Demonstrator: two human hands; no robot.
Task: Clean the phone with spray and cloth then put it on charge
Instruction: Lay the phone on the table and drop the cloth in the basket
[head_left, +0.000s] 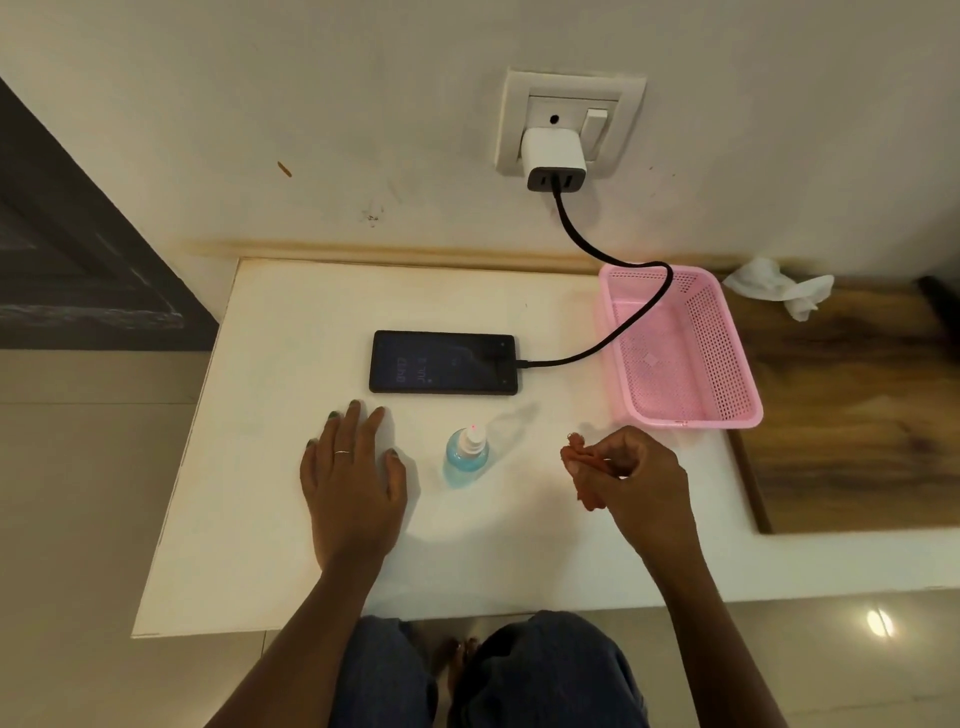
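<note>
A black phone (443, 362) lies flat on the white table (270, 467) with its screen lit. A black cable (618, 260) is plugged into its right end and runs up to a white charger (554, 156) in the wall socket. A small blue spray bottle (466, 454) with a white nozzle stands in front of the phone. My left hand (353, 478) rests flat on the table left of the bottle, fingers straight. My right hand (634, 480), to the right of the bottle, grips a crumpled reddish-orange cloth (584, 467).
A pink mesh basket (732, 384) sits at the table's right, with the cable draped over its back rim. A crumpled white tissue (779, 288) lies on the brown wooden surface (857, 415) beyond it. The table's front edge is close to my knees.
</note>
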